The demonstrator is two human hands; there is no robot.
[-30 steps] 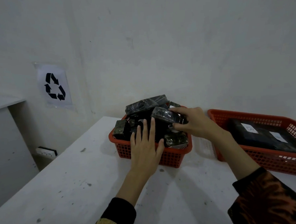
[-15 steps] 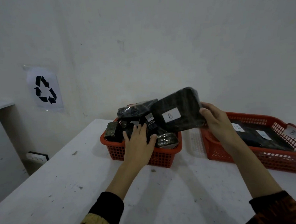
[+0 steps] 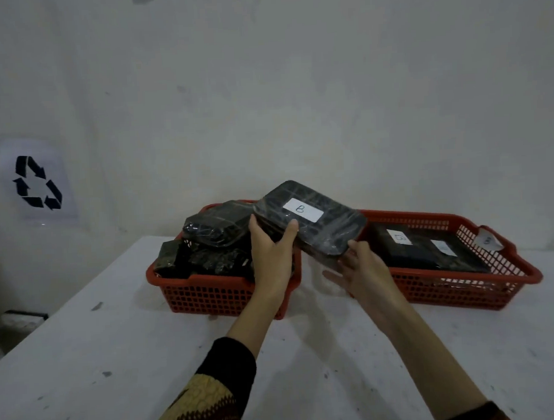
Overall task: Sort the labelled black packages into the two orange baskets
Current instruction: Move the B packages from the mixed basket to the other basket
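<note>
Both hands are on the B-labelled package held over the gap between baskets, left hand gripping its near edge, right hand cupped underneath, so I'd keep it flat and lower it into the right basket, not drop it.

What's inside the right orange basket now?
The right basket holds flat black packages with white labels lying face up. The held B package covers its near-left corner; anything beneath is hidden.
</note>
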